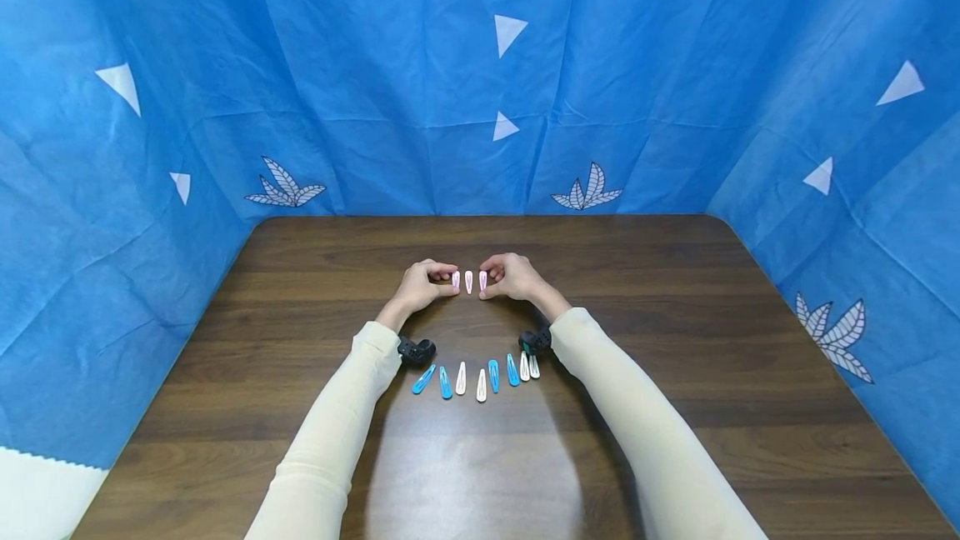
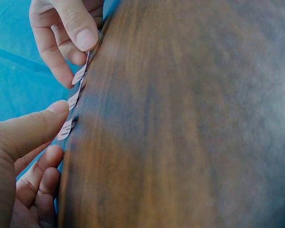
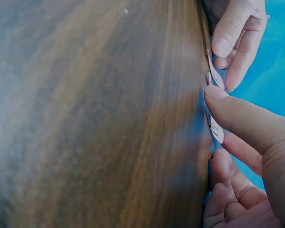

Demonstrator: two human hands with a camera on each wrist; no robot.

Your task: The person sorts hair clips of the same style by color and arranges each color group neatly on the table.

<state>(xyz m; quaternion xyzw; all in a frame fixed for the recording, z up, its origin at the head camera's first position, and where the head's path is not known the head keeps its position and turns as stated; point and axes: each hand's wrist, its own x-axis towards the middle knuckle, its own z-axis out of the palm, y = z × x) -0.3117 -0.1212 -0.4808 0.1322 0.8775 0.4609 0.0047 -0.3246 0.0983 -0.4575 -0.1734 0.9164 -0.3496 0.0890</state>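
Observation:
Three pink snap hair clips stand in a short row, narrow ends toward me, in the head view. My left hand (image 1: 422, 284) pinches the left pink hair clip (image 1: 456, 280) lengthwise between thumb and index finger. On the other side, my right hand (image 1: 516, 277) holds the right pink hair clip (image 1: 483, 280) the same way, its thumb (image 3: 216, 93) at the near end. Between the two hands lies the middle pink hair clip (image 1: 468, 282), with no finger on it. All three lie close to the tabletop and show edge-on in the wrist views.
Nearer to me, several blue hair clips (image 1: 446, 382) and white hair clips (image 1: 482, 386) form a loose row on the brown wooden table (image 1: 300, 407). A blue cloth (image 1: 420, 65) hangs behind the table and along both sides. Black wrist cameras (image 1: 416, 350) sit below the hands.

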